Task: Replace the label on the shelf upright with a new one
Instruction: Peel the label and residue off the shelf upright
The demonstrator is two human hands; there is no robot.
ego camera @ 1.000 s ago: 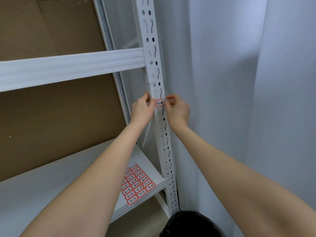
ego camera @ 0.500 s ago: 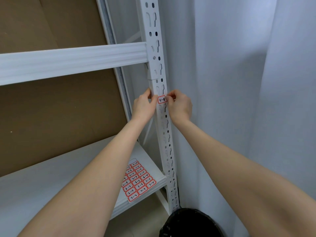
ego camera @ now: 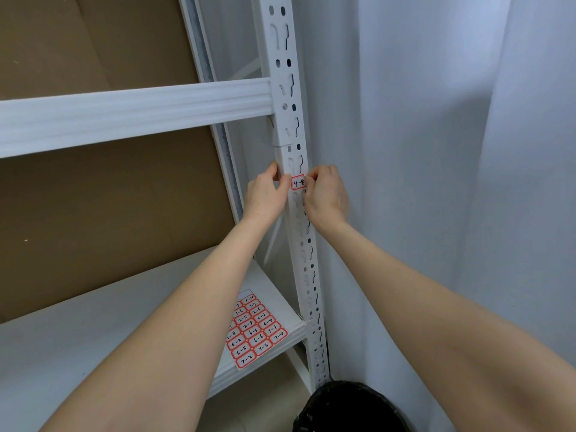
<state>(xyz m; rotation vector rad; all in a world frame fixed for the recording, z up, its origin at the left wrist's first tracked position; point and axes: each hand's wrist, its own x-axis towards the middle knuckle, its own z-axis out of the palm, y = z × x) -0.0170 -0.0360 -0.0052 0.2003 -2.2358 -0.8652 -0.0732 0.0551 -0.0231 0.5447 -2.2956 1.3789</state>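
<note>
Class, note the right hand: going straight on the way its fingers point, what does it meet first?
Probably the red-bordered label on the white upright, which the right hand seems to pinch at its edge; depth is unclear.

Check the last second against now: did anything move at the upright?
No clear change. The left hand and right hand stay pinched on either end of the red-bordered label, at the same spot on the shelf upright. The label sheet and black bin are unchanged. Only the camera view shifted slightly.
</note>
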